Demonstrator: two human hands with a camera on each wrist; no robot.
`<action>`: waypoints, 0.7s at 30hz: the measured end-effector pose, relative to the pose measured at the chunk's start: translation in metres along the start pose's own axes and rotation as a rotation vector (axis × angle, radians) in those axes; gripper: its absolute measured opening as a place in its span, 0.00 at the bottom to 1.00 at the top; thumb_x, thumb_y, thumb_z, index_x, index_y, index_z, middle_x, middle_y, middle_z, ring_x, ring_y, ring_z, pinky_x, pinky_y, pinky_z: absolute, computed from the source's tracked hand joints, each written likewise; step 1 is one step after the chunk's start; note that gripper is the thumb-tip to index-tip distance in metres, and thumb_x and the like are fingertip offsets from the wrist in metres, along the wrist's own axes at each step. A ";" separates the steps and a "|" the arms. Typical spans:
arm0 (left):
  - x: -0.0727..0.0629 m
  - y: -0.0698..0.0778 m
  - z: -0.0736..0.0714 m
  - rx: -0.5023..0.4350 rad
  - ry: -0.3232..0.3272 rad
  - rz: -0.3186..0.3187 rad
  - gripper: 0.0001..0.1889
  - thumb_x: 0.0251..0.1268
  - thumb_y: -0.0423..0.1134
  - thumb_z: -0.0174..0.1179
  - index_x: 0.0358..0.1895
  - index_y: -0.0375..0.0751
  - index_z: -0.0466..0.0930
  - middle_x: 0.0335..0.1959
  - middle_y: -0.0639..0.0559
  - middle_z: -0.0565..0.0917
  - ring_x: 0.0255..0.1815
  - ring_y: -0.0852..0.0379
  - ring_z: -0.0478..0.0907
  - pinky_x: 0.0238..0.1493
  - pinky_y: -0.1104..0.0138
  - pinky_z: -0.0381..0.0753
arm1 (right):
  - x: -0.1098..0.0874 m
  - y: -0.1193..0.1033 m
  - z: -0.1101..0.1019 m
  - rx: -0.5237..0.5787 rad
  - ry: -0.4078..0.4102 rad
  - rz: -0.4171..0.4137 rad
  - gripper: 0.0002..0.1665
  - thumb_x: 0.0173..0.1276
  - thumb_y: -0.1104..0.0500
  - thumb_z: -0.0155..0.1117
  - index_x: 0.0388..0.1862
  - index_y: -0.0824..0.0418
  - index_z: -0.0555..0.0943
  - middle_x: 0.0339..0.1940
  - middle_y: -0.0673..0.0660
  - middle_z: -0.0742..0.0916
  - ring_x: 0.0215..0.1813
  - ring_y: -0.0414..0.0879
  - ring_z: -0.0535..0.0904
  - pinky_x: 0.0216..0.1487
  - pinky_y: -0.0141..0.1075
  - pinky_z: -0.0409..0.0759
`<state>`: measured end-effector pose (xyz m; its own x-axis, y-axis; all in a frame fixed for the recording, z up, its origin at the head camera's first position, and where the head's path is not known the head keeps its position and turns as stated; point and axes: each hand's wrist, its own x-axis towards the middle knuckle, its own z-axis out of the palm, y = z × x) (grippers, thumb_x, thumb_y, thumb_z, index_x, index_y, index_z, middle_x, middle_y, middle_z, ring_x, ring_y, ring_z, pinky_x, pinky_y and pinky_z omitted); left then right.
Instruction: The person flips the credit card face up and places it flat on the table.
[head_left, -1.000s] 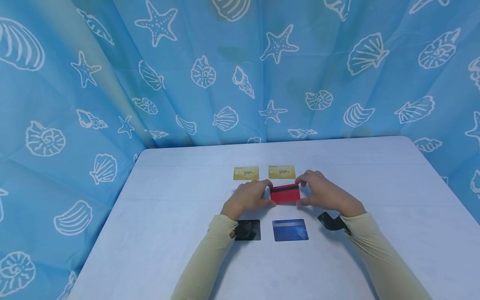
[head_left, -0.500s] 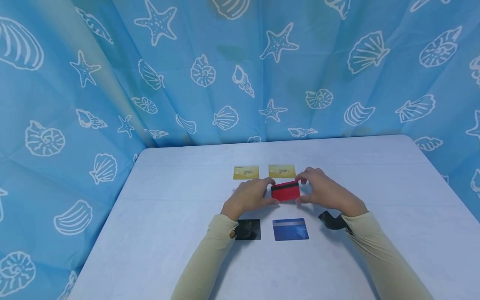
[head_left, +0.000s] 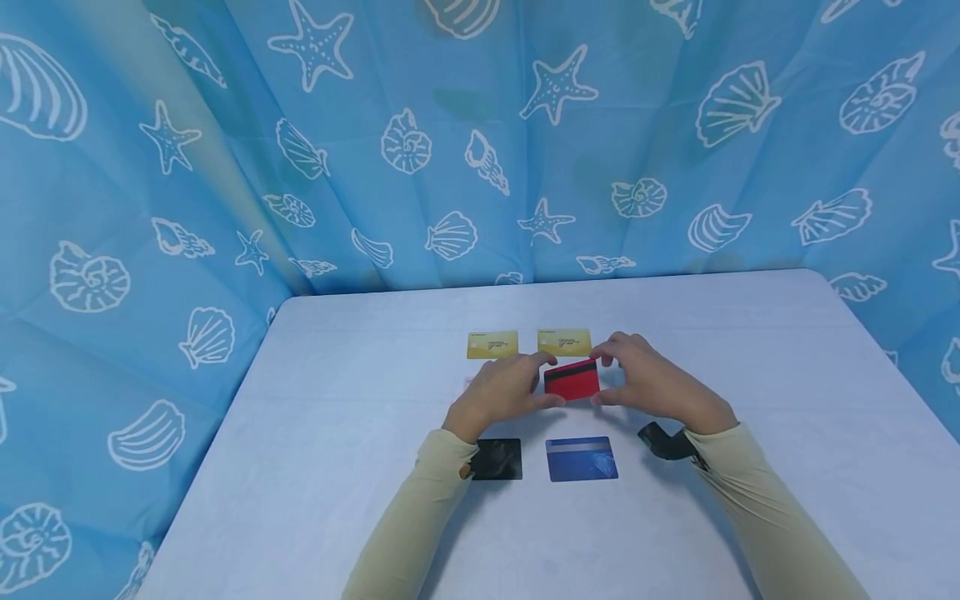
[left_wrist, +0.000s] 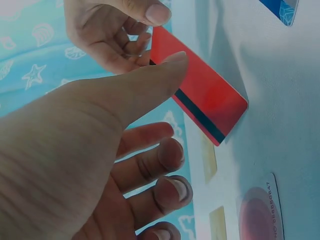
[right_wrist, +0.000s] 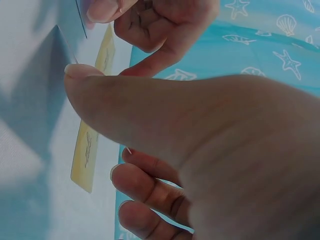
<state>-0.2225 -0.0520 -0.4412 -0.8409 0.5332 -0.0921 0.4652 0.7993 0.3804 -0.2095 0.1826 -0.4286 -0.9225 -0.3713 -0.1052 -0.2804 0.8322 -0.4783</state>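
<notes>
A red card (head_left: pixel 572 381) with a black stripe is raised above the white table, tilted. At its right edge my right hand (head_left: pixel 651 385) pinches it between thumb and forefinger. My left hand (head_left: pixel 504 392) is around its left end, thumb extended and fingers apart. In the left wrist view the left thumb (left_wrist: pixel 172 65) passes in front of the red card (left_wrist: pixel 215 97), while the other fingers stay clear of it. From the right wrist view the red card is mostly hidden behind the right thumb (right_wrist: pixel 100 95). A white card with a pink circle (left_wrist: pixel 257 215) lies under the left hand.
Two yellow cards (head_left: pixel 492 345) lie side by side farther back on the table (head_left: pixel 300 433). Nearer are a black card (head_left: pixel 498 459), partly behind the left wrist, and a blue card (head_left: pixel 582 458). A blue shell-patterned curtain (head_left: pixel 450 167) hangs behind the table.
The red card has risen slightly and tilted, its right end higher. My left hand has shifted a little right, its thumb and forefinger now reaching past the card's left edge.
</notes>
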 end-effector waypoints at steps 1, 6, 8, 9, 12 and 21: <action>0.000 0.000 0.000 0.001 0.004 0.004 0.35 0.62 0.55 0.72 0.71 0.50 0.73 0.45 0.55 0.87 0.37 0.64 0.79 0.37 0.74 0.78 | 0.000 0.000 0.000 -0.001 0.001 0.000 0.39 0.56 0.53 0.83 0.65 0.63 0.78 0.52 0.60 0.82 0.58 0.56 0.73 0.53 0.50 0.86; 0.001 0.001 -0.001 0.005 0.012 0.025 0.35 0.63 0.56 0.72 0.71 0.50 0.73 0.43 0.55 0.87 0.36 0.63 0.78 0.35 0.74 0.77 | -0.002 -0.003 -0.002 -0.003 0.007 -0.002 0.39 0.56 0.54 0.83 0.65 0.63 0.79 0.52 0.60 0.82 0.58 0.56 0.73 0.54 0.50 0.86; 0.001 0.002 -0.001 0.003 0.013 0.027 0.36 0.62 0.56 0.72 0.72 0.50 0.73 0.44 0.55 0.87 0.36 0.64 0.78 0.35 0.75 0.77 | -0.002 -0.004 -0.002 -0.005 0.009 -0.004 0.39 0.56 0.54 0.83 0.65 0.63 0.79 0.52 0.59 0.82 0.58 0.56 0.73 0.54 0.51 0.86; 0.001 0.002 0.000 0.004 0.015 0.028 0.36 0.62 0.56 0.72 0.72 0.50 0.73 0.44 0.56 0.87 0.36 0.64 0.78 0.35 0.75 0.77 | -0.002 -0.004 -0.002 -0.006 0.011 -0.005 0.39 0.56 0.54 0.83 0.65 0.63 0.79 0.52 0.59 0.82 0.58 0.56 0.73 0.55 0.51 0.85; 0.000 0.002 0.000 0.003 0.018 0.027 0.37 0.62 0.56 0.72 0.72 0.51 0.72 0.44 0.56 0.88 0.36 0.64 0.79 0.35 0.76 0.78 | -0.002 -0.005 -0.003 -0.009 0.013 -0.006 0.39 0.56 0.54 0.83 0.65 0.63 0.79 0.52 0.59 0.82 0.58 0.56 0.73 0.55 0.51 0.85; 0.001 0.005 0.001 0.014 0.022 0.040 0.37 0.62 0.56 0.72 0.73 0.50 0.72 0.44 0.55 0.88 0.36 0.64 0.78 0.35 0.75 0.77 | -0.003 -0.008 -0.003 -0.013 0.028 -0.012 0.39 0.56 0.54 0.83 0.65 0.61 0.78 0.53 0.59 0.81 0.60 0.57 0.72 0.53 0.49 0.87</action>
<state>-0.2211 -0.0473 -0.4400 -0.8277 0.5584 -0.0566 0.5021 0.7817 0.3700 -0.2049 0.1785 -0.4213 -0.9260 -0.3699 -0.0749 -0.2949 0.8330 -0.4682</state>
